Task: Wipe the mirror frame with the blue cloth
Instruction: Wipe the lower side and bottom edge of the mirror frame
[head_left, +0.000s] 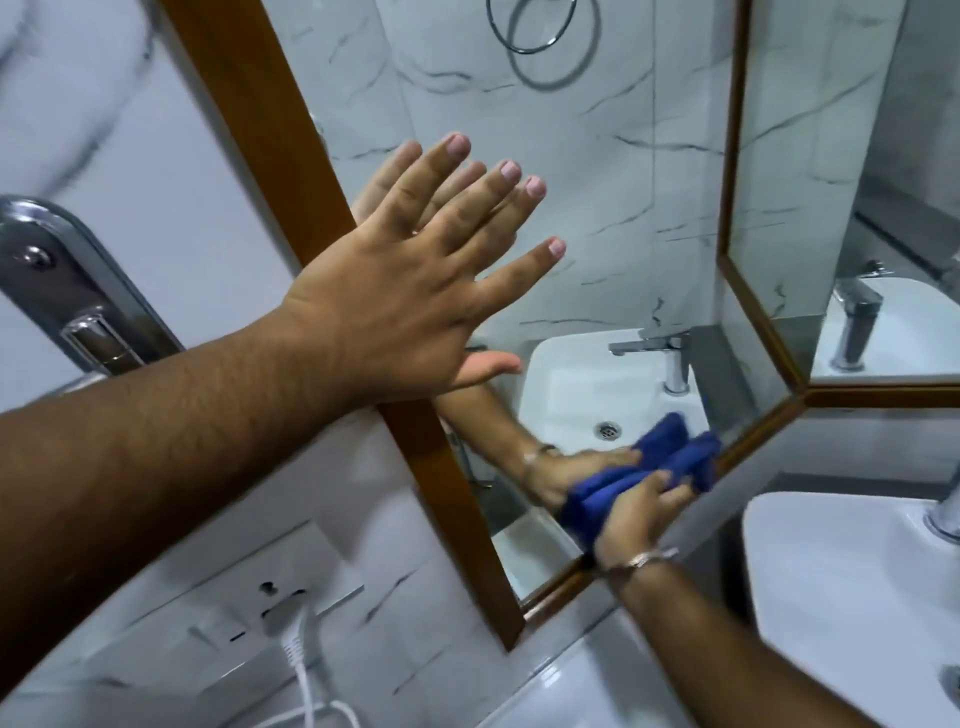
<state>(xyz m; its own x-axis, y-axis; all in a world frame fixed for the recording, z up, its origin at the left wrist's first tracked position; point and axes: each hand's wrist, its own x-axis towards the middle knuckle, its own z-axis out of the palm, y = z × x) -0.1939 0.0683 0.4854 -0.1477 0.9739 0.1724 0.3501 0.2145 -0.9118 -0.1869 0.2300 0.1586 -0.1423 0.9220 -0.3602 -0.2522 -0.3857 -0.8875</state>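
Note:
A mirror with a brown wooden frame (457, 519) hangs on the marble-tiled wall. My left hand (415, 280) lies flat with fingers spread across the frame's left side and onto the glass. My right hand (639, 514), a bracelet on its wrist, presses a folded blue cloth (680, 462) against the frame's bottom edge, low on the right. The glass doubles both hands and the cloth as reflections.
A white sink (852, 597) with a chrome tap (945, 514) stands at lower right. A wall socket with a white plug and cable (291, 623) sits at lower left. A chrome door handle plate (67, 291) is at the left. A second framed mirror (769, 332) meets the first at the corner.

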